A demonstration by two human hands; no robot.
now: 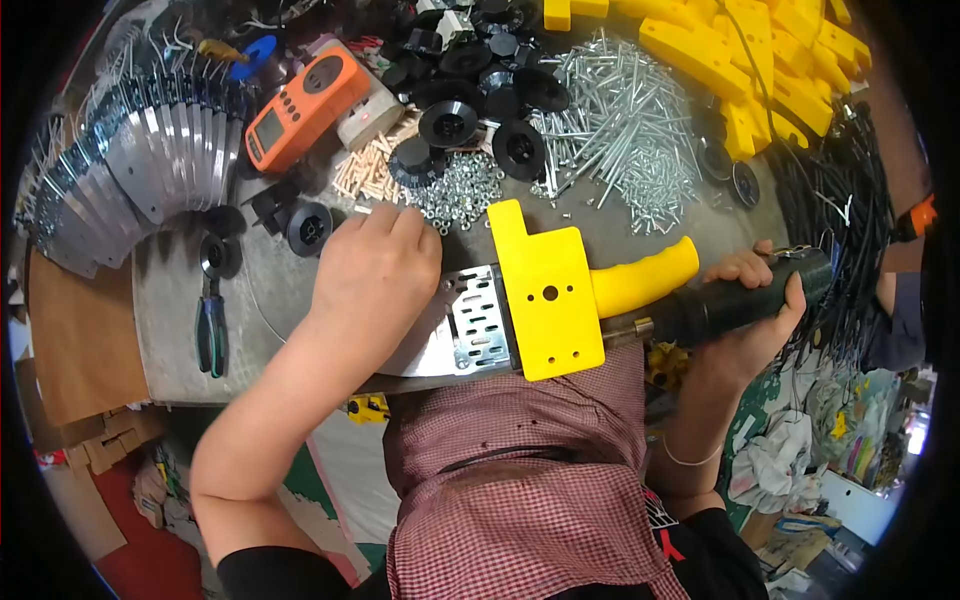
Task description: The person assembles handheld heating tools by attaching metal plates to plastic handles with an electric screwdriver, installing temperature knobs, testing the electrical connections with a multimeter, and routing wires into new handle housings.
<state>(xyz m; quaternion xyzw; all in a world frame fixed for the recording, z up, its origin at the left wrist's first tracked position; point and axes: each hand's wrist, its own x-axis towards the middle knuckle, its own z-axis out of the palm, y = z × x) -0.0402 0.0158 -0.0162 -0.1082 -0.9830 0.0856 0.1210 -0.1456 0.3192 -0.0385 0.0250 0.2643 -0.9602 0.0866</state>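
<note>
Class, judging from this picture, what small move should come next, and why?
Probably line the black driver up with the yellow housing: the right hand holds the driver with its brass-coloured tip close to the housing, contact unclear, while the left hand is at the metal plate.

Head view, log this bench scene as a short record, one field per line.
In hand, right: right hand wrapped around a black cylindrical tool
Tool tip: points at the yellow handled part; contact unclear
In hand, left: left hand curled at the metal plate; grip hidden
Workpiece: metal plate, slotted near the yellow handled part, at the near edge of the bench
Beyond it: nuts, screws
Left side: green-and-black pliers, orange meter
Far right: heaped yellow parts
</note>
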